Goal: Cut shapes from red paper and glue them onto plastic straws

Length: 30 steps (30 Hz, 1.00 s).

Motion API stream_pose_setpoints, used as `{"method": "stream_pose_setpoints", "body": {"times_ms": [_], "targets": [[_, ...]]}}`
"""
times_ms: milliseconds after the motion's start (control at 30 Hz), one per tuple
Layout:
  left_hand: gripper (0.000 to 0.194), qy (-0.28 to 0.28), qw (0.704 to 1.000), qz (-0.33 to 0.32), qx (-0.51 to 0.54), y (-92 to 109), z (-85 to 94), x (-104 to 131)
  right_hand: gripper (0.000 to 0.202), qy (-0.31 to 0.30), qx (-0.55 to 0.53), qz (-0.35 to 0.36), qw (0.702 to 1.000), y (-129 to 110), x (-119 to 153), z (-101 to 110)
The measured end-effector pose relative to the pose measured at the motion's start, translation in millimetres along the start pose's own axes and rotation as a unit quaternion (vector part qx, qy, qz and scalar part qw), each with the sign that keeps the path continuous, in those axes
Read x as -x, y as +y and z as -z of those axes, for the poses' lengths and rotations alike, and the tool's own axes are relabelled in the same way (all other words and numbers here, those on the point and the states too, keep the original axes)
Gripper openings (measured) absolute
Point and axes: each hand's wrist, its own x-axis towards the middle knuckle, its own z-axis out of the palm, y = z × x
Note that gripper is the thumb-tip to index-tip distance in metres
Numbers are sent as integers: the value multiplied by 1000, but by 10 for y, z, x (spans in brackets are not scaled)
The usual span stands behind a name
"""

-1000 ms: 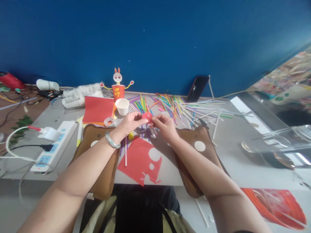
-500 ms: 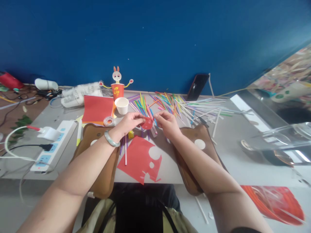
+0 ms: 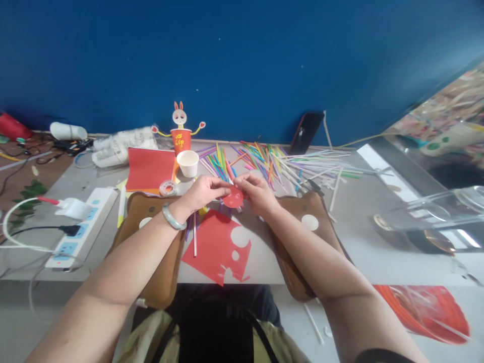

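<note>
A small round red paper piece (image 3: 233, 197) with faint marks is pinched at its left edge by my left hand (image 3: 208, 193). At its upper right is my right hand (image 3: 257, 192), thumb and forefinger pressed together on the paper's edge. Below both hands, a larger red sheet (image 3: 206, 247) with round holes and cut edges lies on the table. A white paper cup (image 3: 188, 164) stands beyond my left hand, with a tape roll (image 3: 168, 188) beside it. Behind the cup, a red cup (image 3: 181, 141) carries a paper rabbit head and two arms.
Colored sticks (image 3: 264, 161) spread along the back. A phone (image 3: 307, 133) leans near the blue wall. Brown pads (image 3: 159, 262) lie under both forearms. On the left are a power strip (image 3: 83, 227), stacked cups (image 3: 123, 146) and red paper (image 3: 150, 169); clear plastic containers (image 3: 446, 209) are on the right.
The small red piece has turned to face the camera more and sits slightly lower. My right hand has moved left to its edge. The view has shifted slightly.
</note>
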Motion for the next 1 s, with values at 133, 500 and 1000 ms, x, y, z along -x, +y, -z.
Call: {"method": "stream_pose_setpoints", "body": {"times_ms": [133, 500, 1000], "targets": [[34, 7, 1000, -2, -17, 9, -8, -3, 31, -5, -8, -12, 1000, -4, 48, -53], [26, 6, 999, -14, -30, 50, -31, 14, 37, 12, 20, -23, 999, -4, 64, -86], [23, 16, 996, -19, -83, 37, -1, 11, 34, -29, 115, 22, 993, -30, 89, -71]]}}
